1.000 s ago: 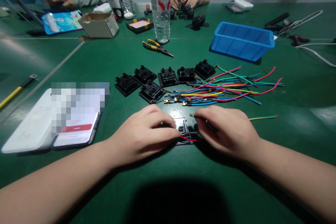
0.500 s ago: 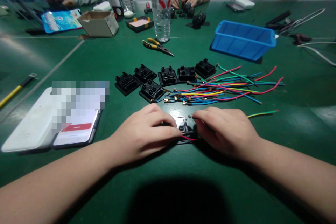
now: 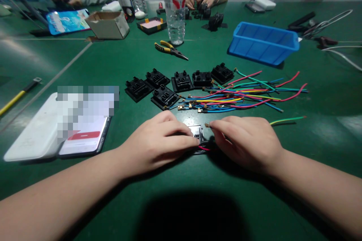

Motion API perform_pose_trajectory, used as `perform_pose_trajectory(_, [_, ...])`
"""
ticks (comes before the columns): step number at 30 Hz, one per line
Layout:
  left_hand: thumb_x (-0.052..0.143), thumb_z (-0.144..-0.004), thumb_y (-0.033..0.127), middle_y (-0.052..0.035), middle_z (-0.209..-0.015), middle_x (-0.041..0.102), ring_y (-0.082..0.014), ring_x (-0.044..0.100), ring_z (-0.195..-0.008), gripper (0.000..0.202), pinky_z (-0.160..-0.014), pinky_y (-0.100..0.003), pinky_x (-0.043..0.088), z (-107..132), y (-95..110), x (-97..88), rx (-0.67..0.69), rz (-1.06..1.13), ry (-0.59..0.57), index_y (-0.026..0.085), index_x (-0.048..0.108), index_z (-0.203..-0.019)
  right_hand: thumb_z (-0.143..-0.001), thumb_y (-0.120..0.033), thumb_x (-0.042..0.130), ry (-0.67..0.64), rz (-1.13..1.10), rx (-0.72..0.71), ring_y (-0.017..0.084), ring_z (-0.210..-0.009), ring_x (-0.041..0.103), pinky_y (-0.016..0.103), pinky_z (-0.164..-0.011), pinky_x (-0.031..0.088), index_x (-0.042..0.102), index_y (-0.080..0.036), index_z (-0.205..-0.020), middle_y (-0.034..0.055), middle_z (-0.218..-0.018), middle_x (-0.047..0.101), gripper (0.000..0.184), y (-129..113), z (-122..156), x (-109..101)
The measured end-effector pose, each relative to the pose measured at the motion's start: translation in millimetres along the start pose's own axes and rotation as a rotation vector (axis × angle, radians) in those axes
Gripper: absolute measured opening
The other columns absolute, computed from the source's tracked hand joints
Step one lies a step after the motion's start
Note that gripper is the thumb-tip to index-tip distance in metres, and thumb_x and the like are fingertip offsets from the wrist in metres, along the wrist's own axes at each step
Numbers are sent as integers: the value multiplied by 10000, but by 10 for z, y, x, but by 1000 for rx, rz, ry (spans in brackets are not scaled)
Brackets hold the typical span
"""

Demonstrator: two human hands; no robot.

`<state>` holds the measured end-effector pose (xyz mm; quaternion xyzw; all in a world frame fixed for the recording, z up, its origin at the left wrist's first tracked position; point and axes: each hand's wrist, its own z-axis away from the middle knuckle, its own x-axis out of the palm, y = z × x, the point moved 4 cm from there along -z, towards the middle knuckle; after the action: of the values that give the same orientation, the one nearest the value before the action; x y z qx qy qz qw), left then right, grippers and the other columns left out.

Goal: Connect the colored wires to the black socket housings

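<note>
My left hand (image 3: 162, 141) is closed on the left side of a small black plastic socket housing (image 3: 200, 135) on the green table, its fingers hiding part of it. A red wire (image 3: 204, 148) lies across the housing's near side. My right hand (image 3: 244, 139) pinches a yellow-green wire (image 3: 288, 119) close to its brass terminal (image 3: 207, 124). That terminal sticks out from the fingertips, just above the housing's right side and apart from it. The wire's other end trails out to the right behind the hand.
Several black housings (image 3: 182, 81) and a heap of coloured wires with terminals (image 3: 240, 98) lie beyond my hands. Farther off are pliers (image 3: 171, 49), a bottle (image 3: 174, 11) and a blue bin (image 3: 263, 43). Two phones (image 3: 85, 139) lie at left. Two people sit across the table.
Both hands keep nearly the same pose around the housing. The whole view has shifted very slightly, and the terminal in my right fingers has turned a little.
</note>
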<state>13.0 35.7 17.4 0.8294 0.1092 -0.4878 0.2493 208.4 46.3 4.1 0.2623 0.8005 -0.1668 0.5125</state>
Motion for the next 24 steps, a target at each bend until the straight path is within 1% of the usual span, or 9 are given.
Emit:
perform_pose_trajectory(3, [553,-944,190,-61,-1081,728,-165,541,-846,234,-760,-299,459,14,-6,8,9,2,1,220,686,-1134,-960,-227,463,-2,-8,-3,150,-622,594,299,-555,327,608,-223,-970,13,-787,713,145,14,-1,15])
perform_pose_trajectory(6, [560,-942,192,-69,-1102,723,-168,546,-863,236,-770,-305,461,13,-5,11,17,4,-1,211,686,-1141,-961,-238,456,-22,-31,25,156,-614,593,297,-557,345,611,-224,-979,18,-777,707,156,37,-8,20])
perform_pose_trajectory(10, [544,-944,185,-75,-1092,721,-171,550,-871,235,-784,-313,469,4,19,18,19,6,-10,213,687,-1127,-941,-217,476,-22,-227,132,141,-655,635,265,-595,422,625,-215,-1015,29,-835,730,166,60,-56,-42])
perform_pose_trajectory(13, [522,-954,193,-79,-1089,719,-175,543,-878,240,-796,-318,473,10,38,33,20,27,-14,223,681,-1131,-894,-191,521,-11,-420,300,146,-699,662,256,-628,479,644,-208,-945,37,-860,739,133,96,-126,-103])
perform_pose_trajectory(15, [525,-954,192,-80,-1093,717,-175,540,-879,247,-791,-315,471,20,41,48,21,39,-15,230,676,-1145,-859,-204,554,-60,-595,448,149,-664,646,253,-583,482,643,-206,-868,29,-792,720,90,133,-168,-98])
perform_pose_trajectory(18, [552,-943,187,-76,-1102,712,-174,532,-885,248,-787,-309,461,33,31,74,20,50,-12,232,674,-1154,-810,-245,592,-189,-953,656,125,-539,566,229,-463,420,612,-202,-798,-4,-644,643,49,175,-193,-16])
perform_pose_trajectory(20, [556,-945,195,-68,-1093,712,-173,526,-883,240,-788,-305,454,38,23,89,20,52,-15,230,675,-1150,-771,-257,620,-257,-1139,754,103,-474,511,211,-421,371,593,-195,-776,-28,-577,596,68,199,-187,49])
perform_pose_trajectory(22, [534,-959,206,-60,-1082,713,-173,527,-882,237,-789,-305,451,43,20,96,23,52,-18,229,673,-1149,-731,-262,656,-282,-1238,835,88,-454,492,196,-416,352,581,-190,-747,-37,-555,592,105,235,-169,103])
perform_pose_trajectory(24, [512,-969,206,-57,-1078,715,-176,530,-889,242,-791,-309,453,45,20,96,25,53,-24,224,667,-1153,-695,-269,692,-288,-1280,914,80,-449,489,188,-419,349,567,-187,-697,-33,-561,610,149,277,-143,148])
